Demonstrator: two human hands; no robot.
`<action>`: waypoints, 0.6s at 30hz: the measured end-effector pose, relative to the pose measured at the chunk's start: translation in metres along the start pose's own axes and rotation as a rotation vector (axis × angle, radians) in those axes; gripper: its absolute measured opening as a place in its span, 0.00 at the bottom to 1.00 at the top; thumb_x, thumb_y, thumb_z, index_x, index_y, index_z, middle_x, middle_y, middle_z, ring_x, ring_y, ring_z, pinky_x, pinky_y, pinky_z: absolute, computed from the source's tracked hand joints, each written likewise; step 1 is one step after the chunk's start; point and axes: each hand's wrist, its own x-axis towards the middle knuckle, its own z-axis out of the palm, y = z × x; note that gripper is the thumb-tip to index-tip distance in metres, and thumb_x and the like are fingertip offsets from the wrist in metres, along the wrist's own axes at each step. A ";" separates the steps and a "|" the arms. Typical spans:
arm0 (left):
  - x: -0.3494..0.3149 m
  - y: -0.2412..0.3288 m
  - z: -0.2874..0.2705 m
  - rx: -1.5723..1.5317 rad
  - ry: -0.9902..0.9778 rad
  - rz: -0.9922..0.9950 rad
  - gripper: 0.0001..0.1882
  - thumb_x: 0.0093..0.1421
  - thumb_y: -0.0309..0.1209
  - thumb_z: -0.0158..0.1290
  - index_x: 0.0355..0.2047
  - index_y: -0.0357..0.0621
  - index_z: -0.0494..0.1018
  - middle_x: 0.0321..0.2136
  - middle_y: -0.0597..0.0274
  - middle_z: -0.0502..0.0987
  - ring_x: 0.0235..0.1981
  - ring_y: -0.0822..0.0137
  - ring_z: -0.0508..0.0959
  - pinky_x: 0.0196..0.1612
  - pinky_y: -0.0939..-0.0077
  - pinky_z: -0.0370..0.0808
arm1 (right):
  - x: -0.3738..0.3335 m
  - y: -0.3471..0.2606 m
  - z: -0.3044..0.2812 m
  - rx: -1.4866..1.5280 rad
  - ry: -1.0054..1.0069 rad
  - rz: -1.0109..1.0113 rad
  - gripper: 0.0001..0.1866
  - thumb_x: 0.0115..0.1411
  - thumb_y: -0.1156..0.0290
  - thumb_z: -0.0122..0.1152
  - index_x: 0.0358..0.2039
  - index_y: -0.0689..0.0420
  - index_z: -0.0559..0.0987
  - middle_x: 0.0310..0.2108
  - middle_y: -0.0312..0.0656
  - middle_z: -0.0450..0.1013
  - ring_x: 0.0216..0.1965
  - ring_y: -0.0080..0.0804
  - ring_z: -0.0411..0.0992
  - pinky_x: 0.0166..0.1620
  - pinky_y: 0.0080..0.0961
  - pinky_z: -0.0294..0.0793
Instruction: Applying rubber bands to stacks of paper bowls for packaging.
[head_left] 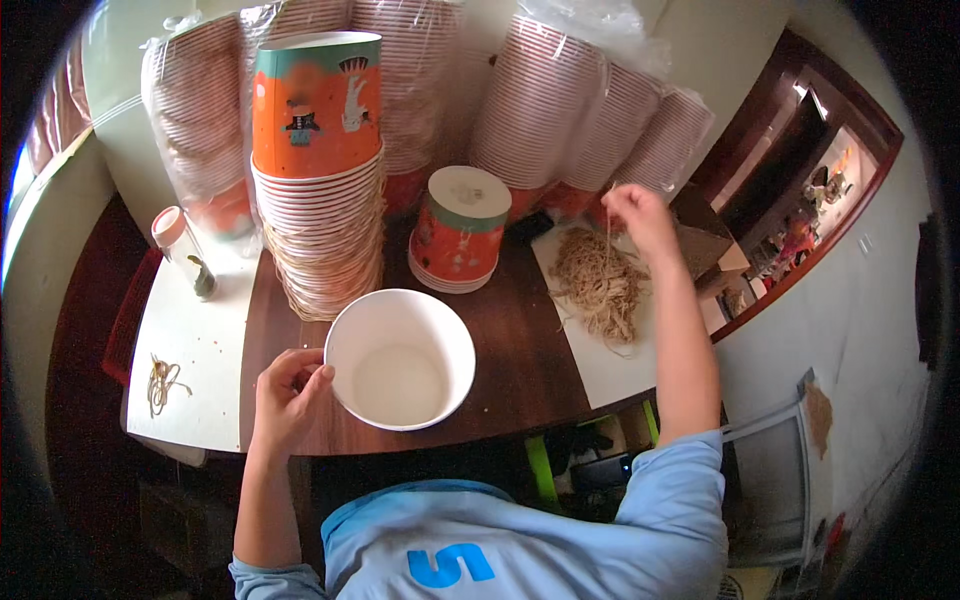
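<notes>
A white-lined paper bucket [400,360] stands upright near the table's front edge, its mouth toward me and its inside bare. My left hand [292,398] is closed at its left rim, thumb and fingers pinching the edge. To the right, my right hand [642,222] is raised over a tangled pile of tan strings [603,285]. Its fingertips are pinched on a thin strand of string [611,228] that hangs down toward the pile. Left of centre rises a tall stack of upturned paper buckets [318,190], with tan strings around the lower ones.
A short stack of upturned orange buckets [458,235] stands behind the white one. Plastic-wrapped bucket stacks [540,100] line the back wall. At left are a clear bottle [183,250] with a pink lid and a small string bundle [163,384]. A cardboard box [700,235] sits at right.
</notes>
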 end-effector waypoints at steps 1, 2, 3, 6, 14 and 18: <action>0.001 0.001 0.001 0.007 -0.005 0.004 0.12 0.58 0.30 0.56 0.37 0.33 0.75 0.28 0.65 0.75 0.28 0.80 0.73 0.32 0.86 0.69 | 0.005 -0.020 -0.003 0.132 -0.029 0.036 0.08 0.62 0.69 0.54 0.30 0.60 0.74 0.28 0.33 0.74 0.30 0.19 0.69 0.39 0.18 0.69; 0.002 0.003 0.002 0.012 -0.014 0.009 0.12 0.58 0.30 0.56 0.37 0.32 0.75 0.28 0.64 0.74 0.27 0.79 0.73 0.31 0.86 0.69 | 0.009 -0.038 -0.004 0.200 0.017 0.004 0.08 0.63 0.68 0.53 0.31 0.59 0.73 0.30 0.35 0.74 0.31 0.20 0.70 0.39 0.19 0.69; 0.004 0.003 0.002 0.013 -0.015 0.011 0.12 0.58 0.30 0.56 0.37 0.32 0.75 0.28 0.64 0.74 0.27 0.79 0.73 0.31 0.86 0.69 | 0.014 -0.056 -0.002 0.269 0.062 -0.028 0.07 0.63 0.68 0.52 0.32 0.58 0.73 0.32 0.36 0.74 0.32 0.21 0.71 0.40 0.20 0.70; 0.008 0.002 0.003 0.033 -0.029 0.011 0.12 0.57 0.31 0.56 0.36 0.32 0.75 0.28 0.63 0.74 0.26 0.79 0.72 0.30 0.85 0.70 | 0.010 -0.116 0.003 0.538 -0.070 -0.110 0.07 0.64 0.67 0.51 0.35 0.57 0.72 0.32 0.40 0.73 0.30 0.23 0.71 0.35 0.18 0.71; 0.005 0.027 0.004 0.174 0.140 0.220 0.09 0.56 0.26 0.56 0.36 0.35 0.76 0.30 0.61 0.74 0.24 0.77 0.70 0.27 0.84 0.67 | -0.079 -0.186 0.102 0.330 -0.574 -0.218 0.02 0.59 0.76 0.54 0.33 0.59 0.74 0.26 0.34 0.72 0.28 0.17 0.70 0.33 0.14 0.70; -0.003 0.057 0.017 -0.119 -0.037 0.244 0.08 0.58 0.25 0.55 0.37 0.33 0.75 0.33 0.61 0.73 0.32 0.76 0.72 0.34 0.85 0.68 | -0.116 -0.167 0.143 0.011 -0.571 -0.560 0.04 0.55 0.78 0.58 0.32 0.62 0.75 0.27 0.41 0.74 0.29 0.27 0.74 0.33 0.22 0.72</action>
